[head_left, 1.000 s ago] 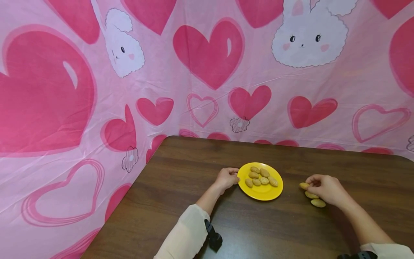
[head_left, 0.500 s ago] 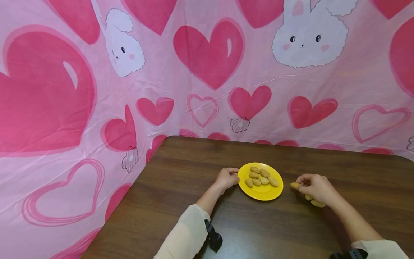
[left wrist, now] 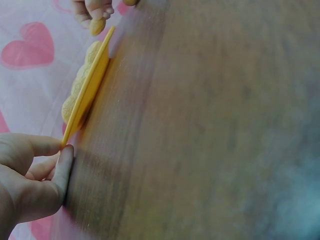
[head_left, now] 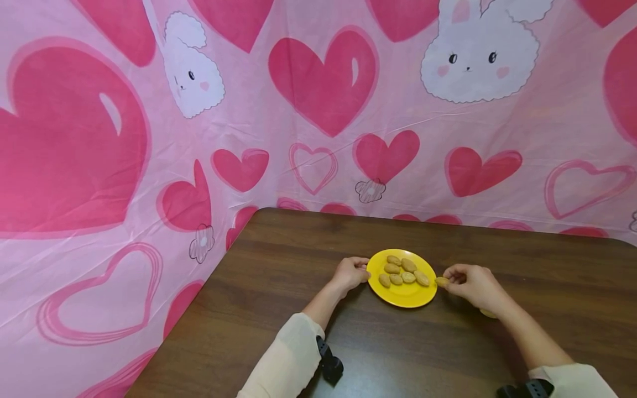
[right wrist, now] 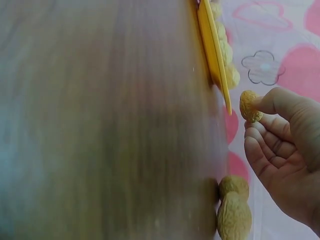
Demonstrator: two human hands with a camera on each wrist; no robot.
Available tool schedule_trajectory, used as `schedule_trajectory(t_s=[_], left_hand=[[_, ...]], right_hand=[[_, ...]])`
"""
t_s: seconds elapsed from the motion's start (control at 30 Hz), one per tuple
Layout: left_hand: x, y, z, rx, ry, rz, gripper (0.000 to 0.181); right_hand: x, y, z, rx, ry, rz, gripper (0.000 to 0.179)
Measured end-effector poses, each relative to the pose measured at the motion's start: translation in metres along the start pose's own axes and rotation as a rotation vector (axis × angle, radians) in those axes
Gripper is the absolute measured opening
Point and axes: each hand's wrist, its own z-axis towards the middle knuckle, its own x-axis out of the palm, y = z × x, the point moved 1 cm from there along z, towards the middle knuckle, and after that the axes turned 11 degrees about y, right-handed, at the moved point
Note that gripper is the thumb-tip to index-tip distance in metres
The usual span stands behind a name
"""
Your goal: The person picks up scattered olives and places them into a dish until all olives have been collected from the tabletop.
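Note:
A round yellow plate (head_left: 401, 298) bears several wrinkled, tan, oval nuts (head_left: 408, 277). My left hand (head_left: 350, 275) pinches its left rim between thumb and fingers; in the left wrist view the rim is between the thumb (left wrist: 63, 172) and index finger. Just off the plate's right rim, my right hand (head_left: 475, 286) pinches a single nut (head_left: 442, 282), held above the table in the right wrist view. Two more nuts (right wrist: 234, 215) lie on the table below the right hand; in the head view that hand hides most of them.
The brown wooden table (head_left: 398, 354) ends at the back against a pink cloth (head_left: 318, 110) printed with hearts and rabbits. Black wrist cameras (head_left: 330, 364) are strapped over the cream sleeves.
My right hand has carried the pinched nut leftward, away from the two on the table and up to the plate's right rim. The left hand and plate stay put.

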Motion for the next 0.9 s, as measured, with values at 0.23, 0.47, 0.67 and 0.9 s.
schedule_trajectory(t_s=[0.23, 0.47, 0.67, 0.9], left_hand=[[0.000, -0.001, 0.001, -0.008, 0.001, -0.005, 0.035], [0.000, -0.001, 0.000, -0.002, 0.002, -0.008, 0.036], [0.000, -0.001, 0.000, -0.002, 0.002, -0.007, 0.036], [0.000, -0.001, 0.000, 0.005, 0.002, -0.016, 0.036]], right_hand=[[0.005, 0.008, 0.007, -0.046, 0.002, -0.018, 0.016], [0.010, 0.016, 0.013, -0.091, 0.015, -0.035, 0.014], [0.016, 0.024, 0.019, -0.110, 0.034, -0.029, 0.013], [0.022, 0.033, 0.024, -0.092, 0.073, -0.018, 0.013]])
